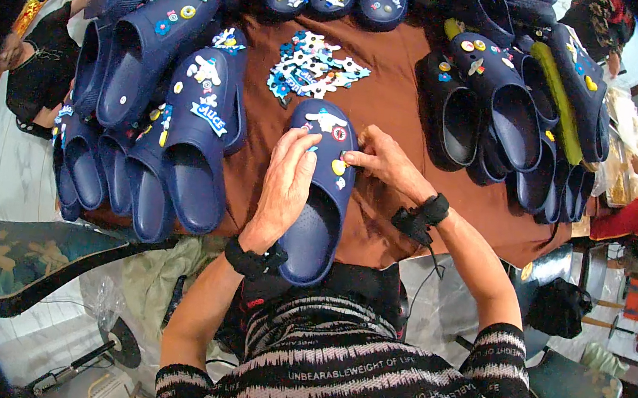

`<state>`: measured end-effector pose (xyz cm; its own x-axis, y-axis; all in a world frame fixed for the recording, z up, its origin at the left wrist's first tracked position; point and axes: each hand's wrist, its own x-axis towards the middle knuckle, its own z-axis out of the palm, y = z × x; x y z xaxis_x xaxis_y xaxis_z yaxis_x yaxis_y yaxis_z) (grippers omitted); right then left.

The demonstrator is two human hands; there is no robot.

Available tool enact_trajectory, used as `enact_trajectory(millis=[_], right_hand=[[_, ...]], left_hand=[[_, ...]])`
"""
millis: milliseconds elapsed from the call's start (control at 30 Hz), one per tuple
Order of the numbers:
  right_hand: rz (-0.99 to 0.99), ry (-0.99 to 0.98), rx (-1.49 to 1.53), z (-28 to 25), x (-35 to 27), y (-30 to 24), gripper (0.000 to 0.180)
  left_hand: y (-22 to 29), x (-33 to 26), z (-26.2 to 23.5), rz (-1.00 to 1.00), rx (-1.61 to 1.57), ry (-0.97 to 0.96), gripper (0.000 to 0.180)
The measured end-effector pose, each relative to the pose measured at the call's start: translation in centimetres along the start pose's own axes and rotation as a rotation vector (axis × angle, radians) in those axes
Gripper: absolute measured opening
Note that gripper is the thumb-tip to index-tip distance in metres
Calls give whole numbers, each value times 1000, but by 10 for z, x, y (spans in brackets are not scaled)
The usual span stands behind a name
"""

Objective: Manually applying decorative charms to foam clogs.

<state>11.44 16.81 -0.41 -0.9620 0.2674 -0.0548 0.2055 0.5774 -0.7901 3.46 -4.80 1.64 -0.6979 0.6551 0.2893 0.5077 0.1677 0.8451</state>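
Note:
A dark blue clog (312, 237) lies in front of me, toe pointing away and heel over the brown cloth's near edge. Its upper carries several small charms, including a white cartoon figure (326, 118) near the toe and a yellow charm (339, 168) on the right side. My left hand (287, 180) is closed over the clog's left side, fingers laid across the upper. From the right, my right hand (389, 164) grips the clog's edge, its thumb at the yellow charm and its fingers curled. Beyond the toe lies a pile of blue, white and black charms (309, 70).
Decorated blue clogs (201, 140) stand stacked at the left, with more clogs (501, 94) at the right and along the far side. Brown cloth (394, 75) covers the table. Patterned chairs (41, 255) flank me. Other people (41, 65) are at both sides.

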Motion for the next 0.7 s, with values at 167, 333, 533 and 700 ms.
enact_trajectory(millis=[167, 333, 533, 700], right_hand=[[85, -115, 144, -18, 6, -14, 40], [-1, 55, -281, -46, 59, 4, 22], [-77, 226, -366, -41, 131, 20, 24], [-61, 266, -383, -31, 164, 28, 26]], left_hand=[[-11, -4, -7, -14, -76, 40, 38], [-15, -9, -11, -39, -67, 80, 40], [-23, -22, -23, -105, -121, 114, 42], [-19, -29, -32, -334, -369, 45, 55]])
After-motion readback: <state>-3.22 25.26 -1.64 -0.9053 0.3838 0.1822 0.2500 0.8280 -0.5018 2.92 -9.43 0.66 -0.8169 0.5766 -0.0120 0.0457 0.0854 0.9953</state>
